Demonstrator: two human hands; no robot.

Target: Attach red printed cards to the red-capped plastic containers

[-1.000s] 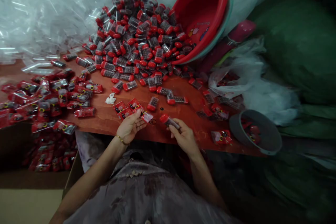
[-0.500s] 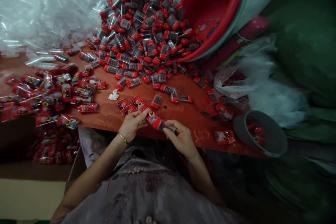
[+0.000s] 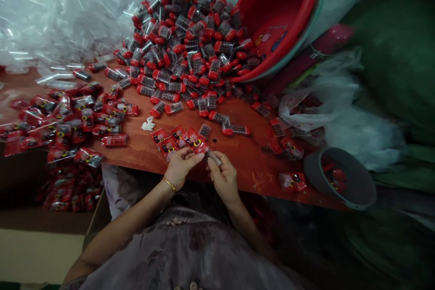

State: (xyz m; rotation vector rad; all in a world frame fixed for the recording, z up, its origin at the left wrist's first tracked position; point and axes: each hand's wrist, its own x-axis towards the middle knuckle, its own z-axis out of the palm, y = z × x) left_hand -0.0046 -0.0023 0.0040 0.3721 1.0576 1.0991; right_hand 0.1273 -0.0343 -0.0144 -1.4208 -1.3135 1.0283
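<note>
Close to the table's front edge, my left hand point(image 3: 183, 164) is closed, its thumb and fingers pinching the lower end of a red printed packet point(image 3: 195, 139). Opposite it, my right hand point(image 3: 222, 176) closes around a small clear tube point(image 3: 215, 157) whose left end meets the packet between my fingertips. Whether the tube is inside the packet there is hidden. Flat red printed packets point(image 3: 167, 145) lie just beyond my left hand. A clear tube with dark contents point(image 3: 204, 131) rests behind the held packet.
A large heap of red-capped tubes point(image 3: 180, 63) spills from a tilted red basin point(image 3: 288, 22). Filled red packets point(image 3: 64, 122) are piled at left, above an open carton point(image 3: 44, 224) of more. A grey bowl point(image 3: 314, 170) and plastic bag point(image 3: 360, 127) stand right.
My hands have come closer together, the right one moving left and the left one slightly right. Less of the red part between them shows now, and the view has shifted a little.
</note>
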